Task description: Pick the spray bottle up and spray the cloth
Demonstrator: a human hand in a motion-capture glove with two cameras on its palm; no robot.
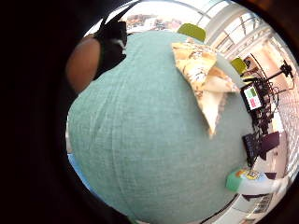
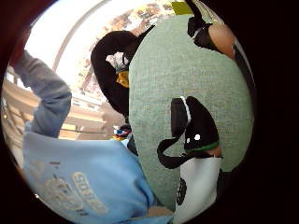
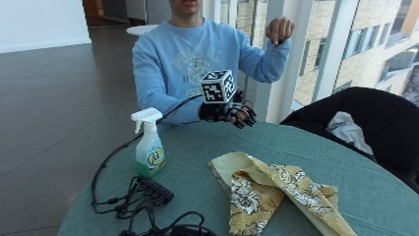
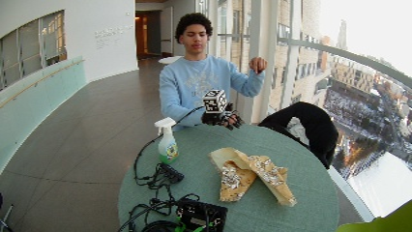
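A spray bottle point(image 3: 149, 145) with a white trigger head and green liquid stands upright at the left of the round green table point(image 3: 196, 147). A crumpled yellow flowered cloth point(image 3: 275, 194) lies in the middle, towards the near edge. My gloved right hand point(image 3: 229, 112) hovers palm down above the table's far edge, to the right of the bottle and beyond the cloth. Its fingers hang loosely curled and hold nothing. The little finger side palm view looks down on the cloth point(image 1: 203, 77) and the bottle point(image 1: 240, 179). The wide outside view shows the bottle point(image 4: 168, 145), cloth point(image 4: 251, 176) and hand point(image 4: 222, 117).
Black cables and a small black box point(image 3: 147, 194) lie on the table in front of the bottle. A black device point(image 4: 199, 215) sits at the near edge. A black jacket point(image 3: 373, 118) drapes over a chair at the right. The person's bare left hand point(image 3: 280, 29) is raised.
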